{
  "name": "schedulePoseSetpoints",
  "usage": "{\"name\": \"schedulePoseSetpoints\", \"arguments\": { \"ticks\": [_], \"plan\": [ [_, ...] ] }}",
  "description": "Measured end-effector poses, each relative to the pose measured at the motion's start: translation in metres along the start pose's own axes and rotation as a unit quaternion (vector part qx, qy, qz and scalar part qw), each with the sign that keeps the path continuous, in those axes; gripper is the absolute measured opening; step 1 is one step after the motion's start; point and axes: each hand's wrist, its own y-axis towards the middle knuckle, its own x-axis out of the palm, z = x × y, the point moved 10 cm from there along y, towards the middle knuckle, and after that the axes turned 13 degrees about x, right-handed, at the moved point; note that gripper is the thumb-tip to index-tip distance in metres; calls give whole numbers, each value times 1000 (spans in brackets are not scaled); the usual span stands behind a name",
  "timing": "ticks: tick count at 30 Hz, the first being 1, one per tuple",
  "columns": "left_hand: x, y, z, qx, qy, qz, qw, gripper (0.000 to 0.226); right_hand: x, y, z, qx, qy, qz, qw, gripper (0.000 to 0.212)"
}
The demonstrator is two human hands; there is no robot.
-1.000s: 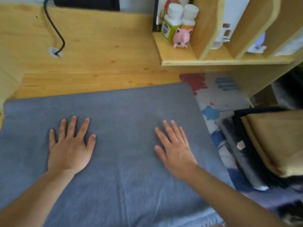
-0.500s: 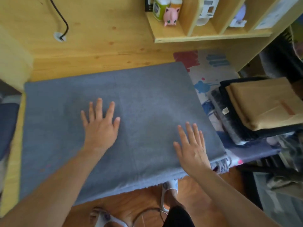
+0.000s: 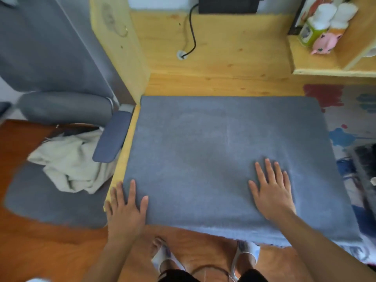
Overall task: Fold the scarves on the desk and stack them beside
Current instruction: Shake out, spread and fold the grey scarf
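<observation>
A large grey scarf [image 3: 213,151] lies spread flat over the wooden desk [image 3: 223,58], its near edge hanging a little over the front. My left hand [image 3: 126,208] lies flat with straight fingers on the scarf's near left corner, partly over the desk's edge. My right hand [image 3: 272,188] presses flat on the scarf near its right front part, fingers spread. At the far right edge a dark part of the stack of folded scarves [image 3: 366,161] shows, mostly out of view.
A grey chair [image 3: 61,102] with a cream cloth [image 3: 69,165] on its seat stands left of the desk. A shelf [image 3: 325,64] with bottles and a pink toy [image 3: 325,43] is at the back right. A black cable [image 3: 191,33] runs down the desk's back. A patterned mat [image 3: 350,115] lies to the right.
My left hand has slid from the middle of the scarf to its near left corner. The view has swung left, so the folded stack is nearly out of sight.
</observation>
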Motion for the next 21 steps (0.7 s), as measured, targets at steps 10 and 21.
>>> {"name": "schedulePoseSetpoints", "arguments": {
  "ticks": [10,21],
  "plan": [
    [-42,17,8,-141,-196,-22,970,101,-48,-27,-52,-15,6,1,1000,65],
    [-20,-11,-31,-181,-498,-67,845,28,-1,-71,-94,-75,-66,-176,979,71]
  ]
}}
